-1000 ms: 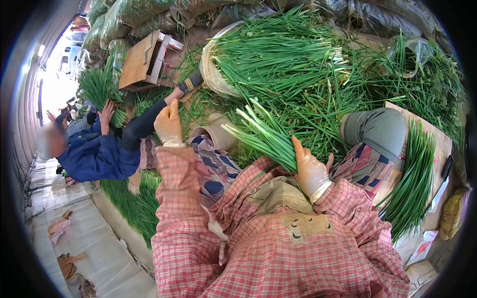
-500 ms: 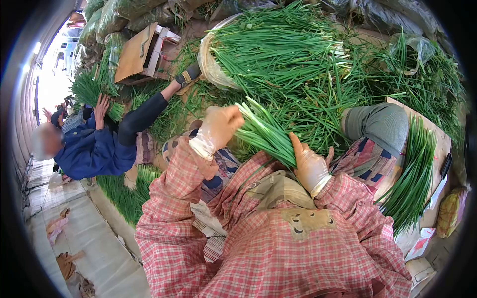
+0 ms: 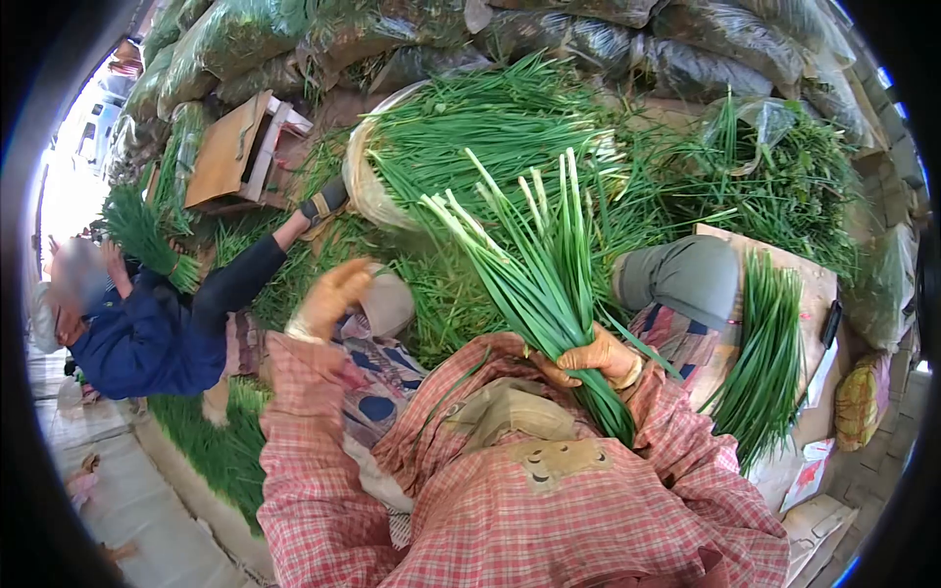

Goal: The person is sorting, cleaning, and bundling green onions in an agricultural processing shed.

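Observation:
My right hand (image 3: 603,359) is closed around a bundle of garlic chives (image 3: 534,265), gripping it by the lower green leaves. The pale stem ends fan out upward and away from me, while the leaf tips hang below the hand against my sleeve. My left hand (image 3: 336,296), in a thin glove and a little blurred, is apart from the bundle at the left, above my knee. Its fingers look loosely stretched, and nothing shows in them. Beyond the bundle lies a large heap of chives (image 3: 480,132) on a plastic sheet (image 3: 368,181).
On a board (image 3: 812,279) by my right knee lies a sorted bunch of chives (image 3: 763,353) near a dark-handled object (image 3: 832,323). A co-worker (image 3: 147,333) at left holds another bunch (image 3: 147,235). A wooden box (image 3: 230,152) and stacked full bags (image 3: 392,34) stand behind.
My left hand has moved away from the stem ends, left and down. The bundle has swung more upright and its stems have spread apart; my right hand is lower. The view has shifted.

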Motion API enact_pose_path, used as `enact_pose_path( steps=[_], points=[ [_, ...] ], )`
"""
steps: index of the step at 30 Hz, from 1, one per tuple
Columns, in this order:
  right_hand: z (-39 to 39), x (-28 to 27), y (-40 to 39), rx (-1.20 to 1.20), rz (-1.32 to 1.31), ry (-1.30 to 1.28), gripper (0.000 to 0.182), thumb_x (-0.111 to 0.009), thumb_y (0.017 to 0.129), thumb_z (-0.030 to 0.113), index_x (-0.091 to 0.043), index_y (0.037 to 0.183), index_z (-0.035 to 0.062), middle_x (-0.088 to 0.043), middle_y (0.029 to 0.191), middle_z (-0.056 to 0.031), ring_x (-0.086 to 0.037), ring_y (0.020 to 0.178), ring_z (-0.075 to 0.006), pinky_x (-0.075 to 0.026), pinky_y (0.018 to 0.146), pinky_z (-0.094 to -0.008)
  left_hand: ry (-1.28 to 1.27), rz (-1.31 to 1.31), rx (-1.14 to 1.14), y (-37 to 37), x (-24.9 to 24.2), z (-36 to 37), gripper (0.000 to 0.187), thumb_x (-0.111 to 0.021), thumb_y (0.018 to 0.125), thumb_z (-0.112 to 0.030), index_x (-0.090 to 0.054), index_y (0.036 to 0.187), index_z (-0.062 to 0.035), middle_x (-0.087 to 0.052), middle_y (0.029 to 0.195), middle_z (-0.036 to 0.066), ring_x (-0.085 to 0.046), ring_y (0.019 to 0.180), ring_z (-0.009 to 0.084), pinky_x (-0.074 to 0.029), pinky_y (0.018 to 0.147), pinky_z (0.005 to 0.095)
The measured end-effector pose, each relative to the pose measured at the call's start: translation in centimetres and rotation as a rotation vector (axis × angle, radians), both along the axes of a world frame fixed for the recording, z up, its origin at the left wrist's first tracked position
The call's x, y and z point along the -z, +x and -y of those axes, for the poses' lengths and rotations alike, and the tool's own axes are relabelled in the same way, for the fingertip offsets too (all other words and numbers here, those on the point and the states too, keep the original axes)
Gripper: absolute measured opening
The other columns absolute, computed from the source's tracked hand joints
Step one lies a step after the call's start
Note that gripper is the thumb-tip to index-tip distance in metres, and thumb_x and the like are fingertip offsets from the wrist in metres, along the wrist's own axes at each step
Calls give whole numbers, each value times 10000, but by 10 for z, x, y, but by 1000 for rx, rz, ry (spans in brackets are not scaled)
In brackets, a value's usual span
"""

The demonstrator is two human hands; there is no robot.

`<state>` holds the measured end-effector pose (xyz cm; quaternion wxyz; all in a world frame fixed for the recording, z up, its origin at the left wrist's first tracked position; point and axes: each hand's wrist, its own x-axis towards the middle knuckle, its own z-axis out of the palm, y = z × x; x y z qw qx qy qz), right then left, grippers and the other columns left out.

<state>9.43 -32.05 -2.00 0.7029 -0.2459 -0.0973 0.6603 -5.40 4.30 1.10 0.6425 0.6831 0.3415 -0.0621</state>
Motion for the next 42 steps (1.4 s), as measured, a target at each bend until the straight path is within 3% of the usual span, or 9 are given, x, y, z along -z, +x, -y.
enact_pose_path(
  steps=[3, 8, 11, 14, 29, 35, 38, 39, 42],
  points=[
    [-3, -8, -2, 2, 69, -39, 416, -702, 726, 136, -516, 1059, -27, -541, 730, -79, -461, 517, -128, -352, 438, -249, -688, 443, 62, 31, 21, 75, 708, -676, 782, -317, -338, 1315, 3, -477, 1237, 182, -477, 1128, 257, -374, 960, 362],
    [2, -11, -7, 6, 415, -212, 307, -638, 766, 25, -536, 1055, 31, -573, 797, -50, -536, 660, -133, -455, 578, -269, 279, 703, -500, 52, -34, 131, 325, -665, 784, -111, -527, 1071, -47, -542, 932, 12, -517, 823, 128, -425, 747, 254],
    [0, -14, -15, 39, 466, -270, 349, -644, 772, 42, -537, 1104, 42, -595, 881, -40, -551, 718, -136, -462, 640, -270, 988, 521, -252, 47, -67, 150, 168, -662, 750, -88, -612, 905, -44, -509, 807, 25, -490, 721, 139, -413, 695, 271],
    [-1, -21, -15, -1, 674, -331, 383, -644, 770, 80, -538, 1137, 50, -617, 922, -30, -564, 740, -129, -459, 663, -272, 1016, 439, -116, 51, -54, 159, 300, -733, 670, -156, -623, 935, -69, -469, 757, 40, -458, 691, 167, -404, 653, 287],
    [-3, -17, -24, 131, 479, -331, 336, -638, 749, 8, -546, 1072, 20, -595, 837, -37, -542, 682, -119, -456, 602, -265, 545, 343, -107, 42, -49, 182, 96, -706, 681, -116, -650, 738, -63, -461, 682, 49, -470, 659, 177, -373, 602, 297],
    [4, -7, -12, 155, 359, -313, 277, -636, 738, -5, -562, 1005, 0, -598, 766, -49, -539, 623, -130, -438, 554, -256, -703, 1055, 835, 18, -46, 142, 226, -629, 815, -190, -644, 765, 31, -594, 789, 100, -553, 745, 171, -431, 663, 285],
    [9, 0, -10, 91, 271, -193, 305, -648, 752, 25, -548, 1039, -5, -602, 820, -84, -542, 636, -146, -428, 519, -257, 84, 199, -186, -7, 23, 107, 454, -583, 854, -184, -465, 1220, 56, -547, 1157, 151, -523, 1058, 281, -390, 929, 377],
    [8, -3, -10, 95, 236, -148, 314, -650, 755, 31, -543, 1049, -4, -600, 838, -92, -542, 643, -149, -425, 513, -254, 110, 284, -155, -14, 59, 94, 658, -647, 805, -295, -366, 1305, 28, -462, 1283, 133, -441, 1177, 268, -325, 1001, 380],
    [7, -7, -16, 47, 175, -72, 347, -649, 771, 44, -527, 1094, 10, -595, 886, -115, -560, 682, -169, -447, 523, -257, -582, 671, -96, 34, 33, 131, 864, -722, 727, -341, -239, 1375, -34, -357, 1361, 166, -377, 1234, 302, -299, 1028, 395]
  ],
)
